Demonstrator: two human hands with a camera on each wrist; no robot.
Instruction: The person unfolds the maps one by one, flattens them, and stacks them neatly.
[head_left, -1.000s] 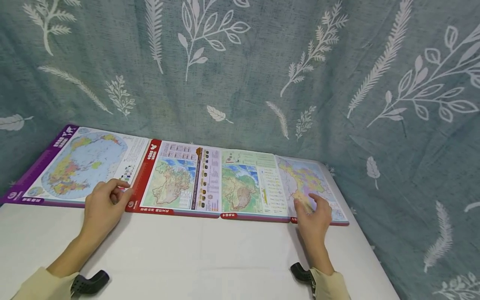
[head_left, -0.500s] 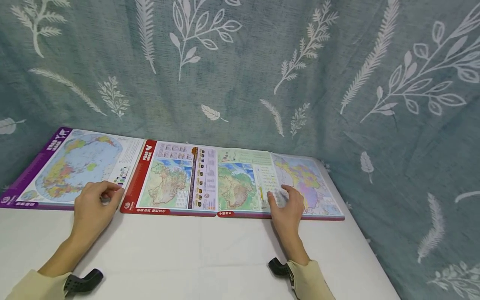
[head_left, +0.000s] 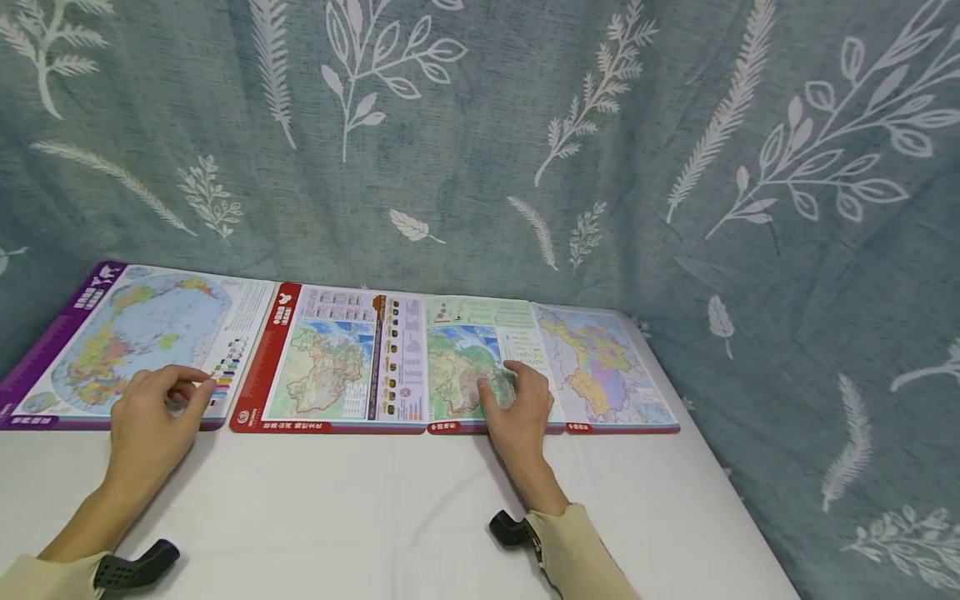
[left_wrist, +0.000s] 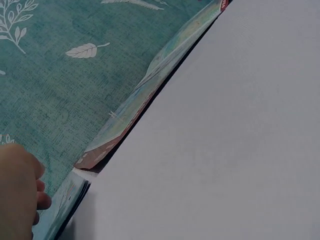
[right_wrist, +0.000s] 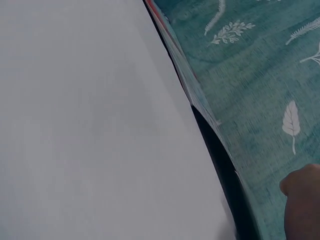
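Four map sheets lie in a row along the far edge of the white worktop [head_left: 360, 508], running from 9 o'clock to 3 o'clock against the teal leaf-print curtain [head_left: 480, 142]. Counted from the left: one purple-bordered world map [head_left: 112, 333], one red-bordered relief map [head_left: 330, 358], one green-topped terrain map [head_left: 468, 354] and one pastel political map [head_left: 600, 367]. Each carries a coloured title strip with Chinese characters, but the writing is too small to read. There are two hands. The left hand [head_left: 153, 412] rests at about 8 o'clock on the near right corner of the world map, its fingers loosely curled with the tips meeting the sheet just beside a column of coloured legend squares; whether it pinches the edge cannot be told. The right hand [head_left: 517, 408] sits near 6 o'clock on the terrain map, fingers spread and fairly straight, pressing flat on the paper close to the seam with the political map. Both wrists wear beige sleeves and small black mounts. In the wrist views the sheets' edges show lifted slightly off the worktop, with a dark shadow beneath, and only a small part of each hand shows at the corner.
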